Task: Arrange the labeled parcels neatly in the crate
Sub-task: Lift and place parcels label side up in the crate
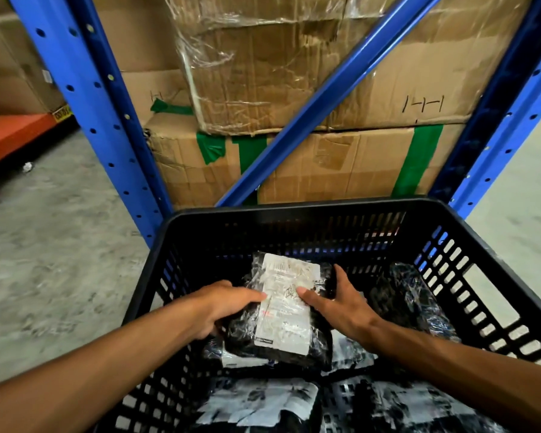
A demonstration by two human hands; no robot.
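A labeled parcel [281, 310] is gripped by its side edges — left hand [222, 307], right hand [341, 303] — above the middle of the black crate [469, 276], with bare floor left near the far wall.

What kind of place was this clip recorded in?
Most likely a warehouse or parcel sorting area: blue steel racking holds large taped cartons, the floor is bare concrete, and both hands handle a labeled parcel in a black crate.
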